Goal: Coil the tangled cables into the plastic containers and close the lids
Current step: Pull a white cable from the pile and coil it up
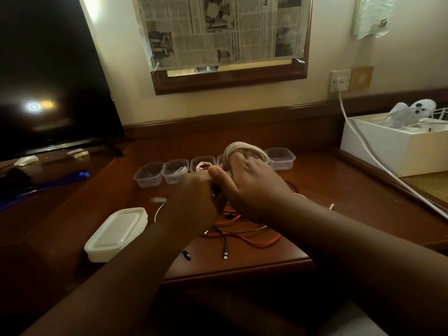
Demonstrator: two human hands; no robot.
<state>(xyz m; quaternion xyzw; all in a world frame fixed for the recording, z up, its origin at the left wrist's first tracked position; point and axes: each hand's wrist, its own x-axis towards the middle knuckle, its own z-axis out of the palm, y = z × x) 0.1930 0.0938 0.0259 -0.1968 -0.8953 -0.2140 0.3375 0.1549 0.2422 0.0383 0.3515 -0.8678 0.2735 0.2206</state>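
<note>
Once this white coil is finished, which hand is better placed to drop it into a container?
Probably the right hand: the white cable coil is wound round its fingers, just above the row of open containers. The left hand only pinches the cable's tail.

Containers (pixel 173 174) behind cables (pixel 242 235), lids (pixel 116 235) left.

The desk (pixel 242 263) is dark reddish brown. The little containers (pixel 175 171) are see-through, and the stack of lids (pixel 117 232) is milky white. A cream-white cable (pixel 238 147) is there, plus loose ones — orange (pixel 257 241) and black (pixel 219 235). The TV screen (pixel 48 69) is black; the newspaper (pixel 218 30) is black-and-white print.
</note>
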